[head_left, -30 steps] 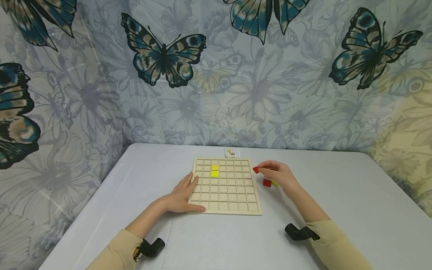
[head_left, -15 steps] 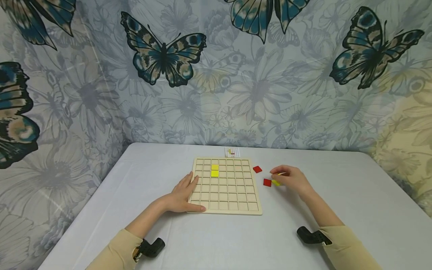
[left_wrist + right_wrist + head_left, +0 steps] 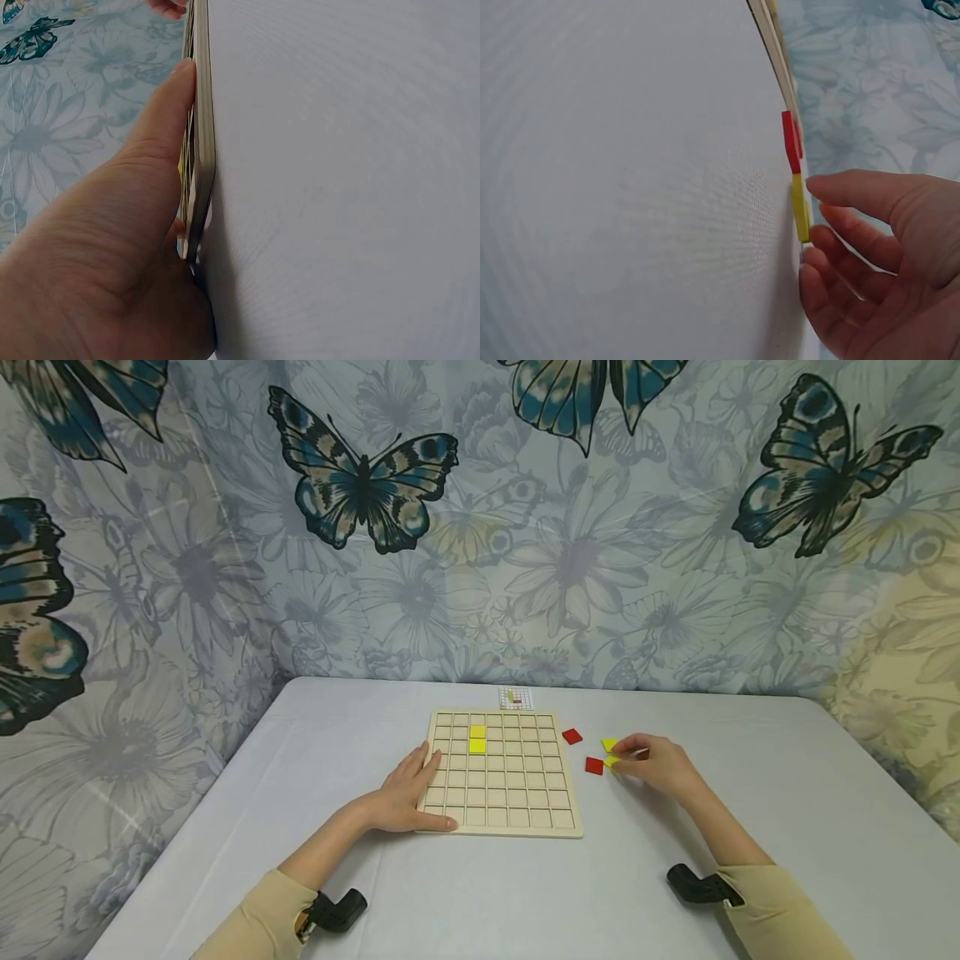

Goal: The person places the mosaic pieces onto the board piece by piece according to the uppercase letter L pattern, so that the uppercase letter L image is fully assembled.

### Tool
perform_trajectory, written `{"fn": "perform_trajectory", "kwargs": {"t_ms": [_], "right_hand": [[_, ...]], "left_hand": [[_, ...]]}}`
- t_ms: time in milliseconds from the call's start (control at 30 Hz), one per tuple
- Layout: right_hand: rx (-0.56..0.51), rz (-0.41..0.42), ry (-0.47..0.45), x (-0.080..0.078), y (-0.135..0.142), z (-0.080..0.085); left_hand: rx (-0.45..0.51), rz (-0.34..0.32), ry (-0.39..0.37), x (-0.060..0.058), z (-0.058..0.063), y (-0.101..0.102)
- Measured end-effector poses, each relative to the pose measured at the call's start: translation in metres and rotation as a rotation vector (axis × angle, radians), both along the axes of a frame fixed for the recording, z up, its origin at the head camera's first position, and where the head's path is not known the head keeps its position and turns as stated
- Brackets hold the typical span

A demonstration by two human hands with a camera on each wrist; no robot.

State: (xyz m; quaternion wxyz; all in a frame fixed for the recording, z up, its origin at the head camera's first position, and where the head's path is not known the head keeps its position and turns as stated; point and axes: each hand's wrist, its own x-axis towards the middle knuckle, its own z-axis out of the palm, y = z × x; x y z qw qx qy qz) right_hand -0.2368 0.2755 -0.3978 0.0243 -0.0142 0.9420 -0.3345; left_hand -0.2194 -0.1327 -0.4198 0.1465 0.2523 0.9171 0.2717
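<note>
Board (image 3: pixel 517 797) lies mid-table, grid up. Left hand (image 3: pixel 405 797) spread, fingers straight along the board's left edge, thumb across its near left corner; not curled round it, seemingly there to keep the board from sliding. Two seated yellow tiles (image 3: pixel 477 746) sit in neighbouring cells toward the far left corner.

Loose pieces lie off the right edge, presumably for easy reach: one red tile (image 3: pixel 572 737) near the far right corner, a second red tile (image 3: pixel 594 766) farther out, two loose yellow tiles (image 3: pixel 609 745) beyond. Right hand (image 3: pixel 656 764) comes in from the right, palm inward, fingers half curled, thumb apart from them, tips at the nearer yellow; whether it pinches one, I cannot tell. Pattern card (image 3: pixel 515 697) lies just past the board's far edge, probably for viewing.
</note>
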Motion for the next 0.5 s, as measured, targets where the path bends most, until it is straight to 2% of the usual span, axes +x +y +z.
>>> {"fn": "perform_trajectory", "kwargs": {"t_ms": [500], "right_hand": [[0.050,-0.007,0.010,-0.0003,-0.0013,-0.0044]], "left_hand": [[0.010,-0.009,0.012,-0.0001,0.0004,-0.0001]]}}
